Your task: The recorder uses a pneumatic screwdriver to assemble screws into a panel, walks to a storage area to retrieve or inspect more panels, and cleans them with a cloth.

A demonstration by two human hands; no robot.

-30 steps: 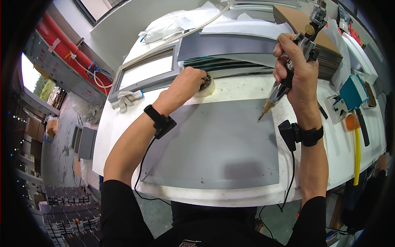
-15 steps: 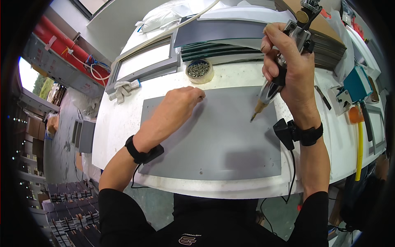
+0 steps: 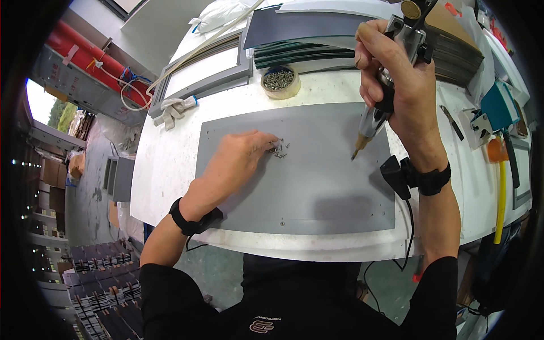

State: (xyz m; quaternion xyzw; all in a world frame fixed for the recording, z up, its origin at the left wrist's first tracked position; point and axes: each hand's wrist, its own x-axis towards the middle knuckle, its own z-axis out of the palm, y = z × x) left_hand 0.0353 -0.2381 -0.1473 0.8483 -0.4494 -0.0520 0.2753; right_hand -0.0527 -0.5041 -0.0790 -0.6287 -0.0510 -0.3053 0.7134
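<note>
A flat grey panel point(image 3: 317, 181) lies in front of me on the white table, with small holes near its edges. Over its upper left part my left hand point(image 3: 241, 156) is closed, fingertips bunched at several small screws. Loose screws point(image 3: 282, 152) are scattered on the panel right beside those fingertips; how many stay in the hand is hidden. My right hand point(image 3: 405, 85) is wrapped around a power screwdriver point(image 3: 371, 122), held tilted with its bit pointing down and left, above the panel's right side.
Behind the panel stands a round tub of screws point(image 3: 280, 82). A work glove point(image 3: 174, 110) and grey frames point(image 3: 204, 85) are at the far left, stacked panels point(image 3: 311, 54) at the back. At right lie a thin dark tool point(image 3: 451, 123) and a hammer-like tool with a yellow handle point(image 3: 501, 198).
My left hand has lowered onto the panel, and loose screws now lie at its fingertips. The screwdriver stays in my right hand, nearly unmoved. The whole view has shifted slightly.
</note>
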